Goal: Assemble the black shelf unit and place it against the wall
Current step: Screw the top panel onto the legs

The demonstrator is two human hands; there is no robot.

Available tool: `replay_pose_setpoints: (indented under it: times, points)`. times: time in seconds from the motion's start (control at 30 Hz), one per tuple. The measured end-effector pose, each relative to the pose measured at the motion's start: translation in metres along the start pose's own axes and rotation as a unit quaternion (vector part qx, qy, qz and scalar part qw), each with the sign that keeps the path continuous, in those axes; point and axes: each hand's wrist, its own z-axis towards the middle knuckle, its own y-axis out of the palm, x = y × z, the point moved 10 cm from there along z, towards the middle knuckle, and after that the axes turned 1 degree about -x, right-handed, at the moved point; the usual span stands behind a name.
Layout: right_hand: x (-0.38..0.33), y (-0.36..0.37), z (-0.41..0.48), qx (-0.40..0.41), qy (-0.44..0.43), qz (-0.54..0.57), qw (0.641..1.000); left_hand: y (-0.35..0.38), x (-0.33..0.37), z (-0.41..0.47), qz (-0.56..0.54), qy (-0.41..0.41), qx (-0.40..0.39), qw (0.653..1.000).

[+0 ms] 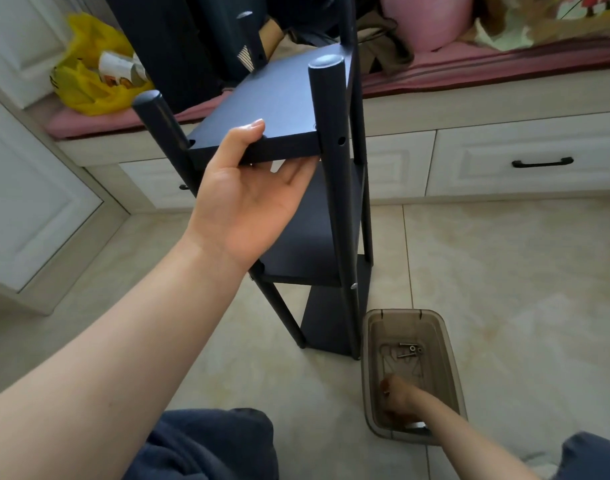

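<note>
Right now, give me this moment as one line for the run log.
stage: assembly | left hand: holds top board of shelf unit | right hand: inside bin, near screws, grip unclear

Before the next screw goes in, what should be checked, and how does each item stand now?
1. Left hand grips the front edge of the top board, thumb on top: ok.
2. Shelf unit has its feet on the floor: ok.
3. Hole in the front post beside the top board has a screw: not ok, it shows empty.
4. Screws are left in the brown bin: ok.
5. Right hand in the bin has a screw: cannot tell.
</note>
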Motion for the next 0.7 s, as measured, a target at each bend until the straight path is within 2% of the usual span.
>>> replay_pose_setpoints:
  times: [0.17, 0.57, 0.7]
  points:
    - [-0.003, 0.002, 0.007, 0.014, -0.006, -0.021, 1.000, 0.000, -0.001, 0.001, 0.004, 0.002, 0.007, 1.000]
    - [0.003, -0.016, -0.003, 0.116, -0.011, -0.049, 0.992, 0.000, -0.002, 0.002, 0.000, -0.007, -0.001, 1.000]
    - [-0.017, -0.039, -0.025, 0.141, -0.041, -0.100, 0.984, 0.000, -0.002, 0.004, -0.008, -0.011, -0.005, 1.000]
